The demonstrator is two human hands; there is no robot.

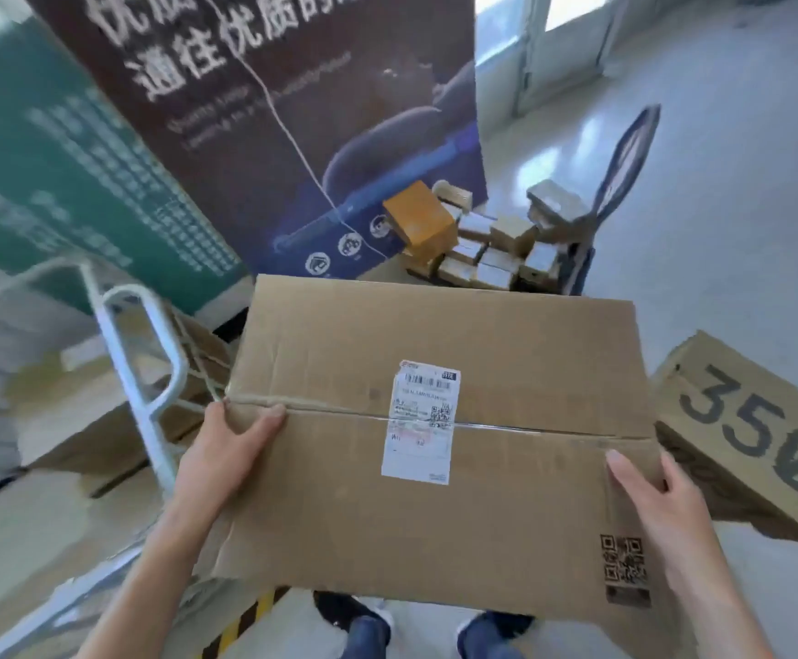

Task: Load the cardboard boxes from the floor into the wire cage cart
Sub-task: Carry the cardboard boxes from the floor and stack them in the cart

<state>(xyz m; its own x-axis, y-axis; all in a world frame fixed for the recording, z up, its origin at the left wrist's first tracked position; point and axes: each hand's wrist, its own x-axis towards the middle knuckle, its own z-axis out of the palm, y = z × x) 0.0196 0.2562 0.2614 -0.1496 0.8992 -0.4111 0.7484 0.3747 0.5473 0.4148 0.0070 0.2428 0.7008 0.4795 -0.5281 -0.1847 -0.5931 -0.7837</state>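
A large brown cardboard box (435, 354) with a white shipping label and a printed QR code fills the middle of the head view, held up off the floor. My left hand (225, 449) grips its left edge at the taped seam. My right hand (653, 501) presses flat against its right side. The white-framed wire cage cart (149, 354) stands at the left, with cardboard boxes (116, 435) inside it behind the frame.
A brown box marked "350" (744, 439) lies on the floor at the right. Beyond it a hand trolley (625, 164) carries several small boxes (487, 240). A dark printed banner (268, 126) stands behind. Yellow-black floor tape (240, 620) runs near my feet.
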